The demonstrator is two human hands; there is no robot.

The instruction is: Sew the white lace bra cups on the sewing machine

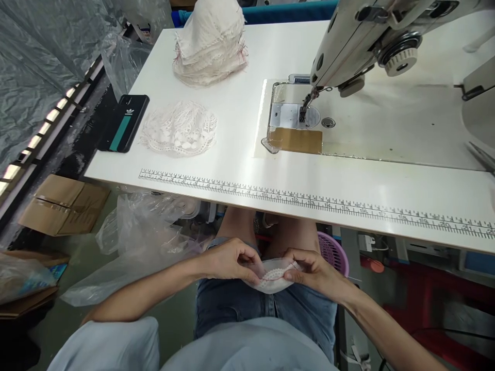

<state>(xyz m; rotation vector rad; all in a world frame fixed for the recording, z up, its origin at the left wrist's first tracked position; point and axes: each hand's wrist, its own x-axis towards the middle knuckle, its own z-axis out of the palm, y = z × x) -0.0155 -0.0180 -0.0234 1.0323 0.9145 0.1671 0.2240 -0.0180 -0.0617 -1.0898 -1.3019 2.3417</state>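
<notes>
Over my lap, below the table edge, both hands hold a small white lace-edged fabric piece [273, 278] with red stitching. My left hand [231, 260] pinches its left side with curled fingers. My right hand [311, 270] grips its right side, thumb on top. On the white table [240, 170] above lie a flat lace piece [180, 129] and, farther back, a tall stack of lace pieces [211, 44]. The sewing machine [371, 36] stands at the back right, its needle and presser foot [303, 111] over the metal plate.
A black phone [124, 122] lies at the table's left edge. A printed ruler [309, 201] runs along the front edge. Clear plastic bags [143, 232] and cardboard boxes [64, 203] sit on the floor to the left; a purple basket [333, 251] is under the table.
</notes>
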